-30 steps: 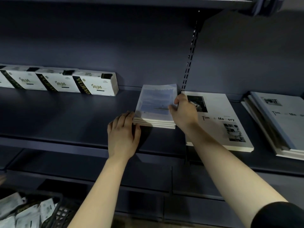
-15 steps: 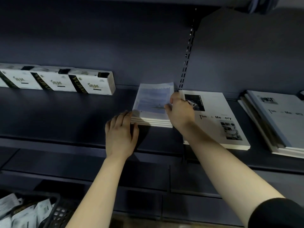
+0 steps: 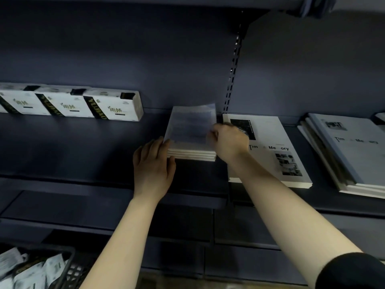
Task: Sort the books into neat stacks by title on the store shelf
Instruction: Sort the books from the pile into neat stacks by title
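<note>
the top cover of the small book stack is smeared by motion blur, its print unreadable. the right hand hides the stack's right edge and part of the black photo on the white book, whose title shows gaps. the far-right book pile and the white boxes at left run off the frame. the basket at the near left is cut off, its contents blurred.

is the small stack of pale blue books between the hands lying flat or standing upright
Lying flat. The small stack of pale blue books shows its cover facing up, white page edges layered at the front on the dark shelf.
</note>
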`<state>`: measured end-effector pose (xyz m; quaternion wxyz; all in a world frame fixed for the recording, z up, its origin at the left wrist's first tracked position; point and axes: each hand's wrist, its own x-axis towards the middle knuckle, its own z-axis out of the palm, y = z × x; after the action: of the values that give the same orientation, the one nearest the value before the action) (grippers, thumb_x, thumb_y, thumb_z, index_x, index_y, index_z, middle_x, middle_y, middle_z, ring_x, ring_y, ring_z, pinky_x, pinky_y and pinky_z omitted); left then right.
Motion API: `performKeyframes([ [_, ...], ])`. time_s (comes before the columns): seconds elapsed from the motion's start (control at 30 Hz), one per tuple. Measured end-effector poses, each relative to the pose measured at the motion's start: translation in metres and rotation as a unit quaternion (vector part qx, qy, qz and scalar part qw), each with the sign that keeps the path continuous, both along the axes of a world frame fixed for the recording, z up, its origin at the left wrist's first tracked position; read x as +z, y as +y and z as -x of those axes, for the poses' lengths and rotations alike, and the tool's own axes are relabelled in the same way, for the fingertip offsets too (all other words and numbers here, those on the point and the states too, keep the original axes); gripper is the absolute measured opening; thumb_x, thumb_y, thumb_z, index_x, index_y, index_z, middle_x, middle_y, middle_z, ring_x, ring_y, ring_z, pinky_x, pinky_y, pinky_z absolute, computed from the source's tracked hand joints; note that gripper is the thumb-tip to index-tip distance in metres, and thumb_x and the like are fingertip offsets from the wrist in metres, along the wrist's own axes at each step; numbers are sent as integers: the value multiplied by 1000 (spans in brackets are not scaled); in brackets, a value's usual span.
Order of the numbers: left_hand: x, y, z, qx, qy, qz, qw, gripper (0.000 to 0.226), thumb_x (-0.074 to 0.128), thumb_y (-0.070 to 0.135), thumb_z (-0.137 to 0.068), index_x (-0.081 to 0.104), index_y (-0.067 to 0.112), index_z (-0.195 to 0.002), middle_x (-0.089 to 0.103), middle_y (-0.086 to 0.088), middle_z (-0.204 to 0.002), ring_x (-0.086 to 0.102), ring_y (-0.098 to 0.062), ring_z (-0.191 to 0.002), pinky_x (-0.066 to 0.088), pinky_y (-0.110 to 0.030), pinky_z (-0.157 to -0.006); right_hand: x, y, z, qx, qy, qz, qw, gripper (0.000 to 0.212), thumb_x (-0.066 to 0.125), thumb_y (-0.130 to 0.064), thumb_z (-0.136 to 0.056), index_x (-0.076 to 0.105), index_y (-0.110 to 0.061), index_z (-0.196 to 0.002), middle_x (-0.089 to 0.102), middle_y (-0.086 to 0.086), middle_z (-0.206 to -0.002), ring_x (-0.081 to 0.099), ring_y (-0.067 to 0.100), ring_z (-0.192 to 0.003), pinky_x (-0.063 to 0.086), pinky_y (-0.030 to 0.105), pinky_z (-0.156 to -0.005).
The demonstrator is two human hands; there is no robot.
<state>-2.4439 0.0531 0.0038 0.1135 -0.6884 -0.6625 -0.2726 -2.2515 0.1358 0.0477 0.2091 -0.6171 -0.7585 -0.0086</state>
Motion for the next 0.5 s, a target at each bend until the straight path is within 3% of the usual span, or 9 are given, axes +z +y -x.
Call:
performKeyframes([
  [0.23,7,6,-51,-63,9,22,998,48,34,34,-89,56,11,-125,55,-8,-131,49,-31,-118,30,-50,-103,1,-13,-59,-6,87,-47,995,15,52,-23,-94,67,-19,-95,60,2,-97,57,18,-81,37,24,-65],
  [0.4,17,14,-112,-121,21,39,992,46,37,34,-90,55,14,-127,54,-7,-133,48,-27,-121,32,-49,-105,1,-18,-134,-61,110,-71,990,14,58,-15,-87,71,-15,-91,64,7,-95,59,28,-92,50,33,-75],
  [0.5,25,19,-155,-156,39,44,986,46,35,33,-90,53,15,-129,54,-6,-133,48,-26,-122,29,-47,-108,4,-26,-185,-96,79,-84,989,13,59,-11,-86,71,-11,-83,66,11,-87,61,30,-82,51,34,-77],
])
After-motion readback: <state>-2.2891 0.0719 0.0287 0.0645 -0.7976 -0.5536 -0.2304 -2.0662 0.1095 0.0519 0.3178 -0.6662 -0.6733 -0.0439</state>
